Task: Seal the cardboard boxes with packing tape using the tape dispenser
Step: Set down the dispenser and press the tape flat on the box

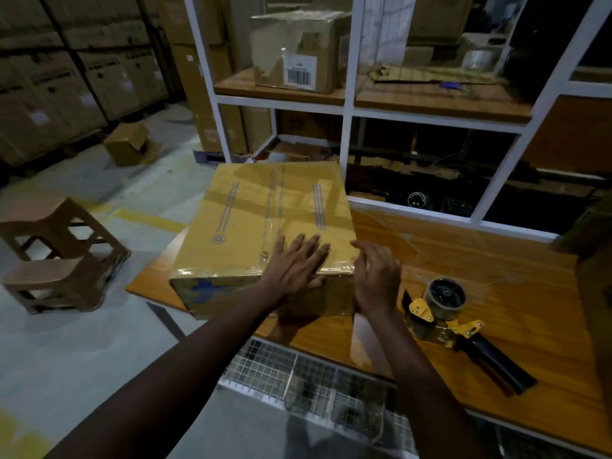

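A yellow-brown cardboard box [251, 220] sits on the left end of the wooden table [496, 260], its flaps down and clear tape shining along the top seam and near edge. My left hand [294, 266] lies flat on the box's near top edge with fingers straight and spread. My right hand [376, 276] is at the box's near right corner, fingers loosely bent, holding nothing. The tape dispenser [453, 319], yellow and black with a roll of clear tape, lies on the table to the right of my right hand.
A white-framed shelf unit [347, 104] stands behind the table, holding a taped box [298, 51] and a spare tape roll [478, 59]. Two brown stools [56, 246] stand on the floor at left. Stacked cartons fill the far left. A wire mesh basket [314, 376] hangs below the table's near edge.
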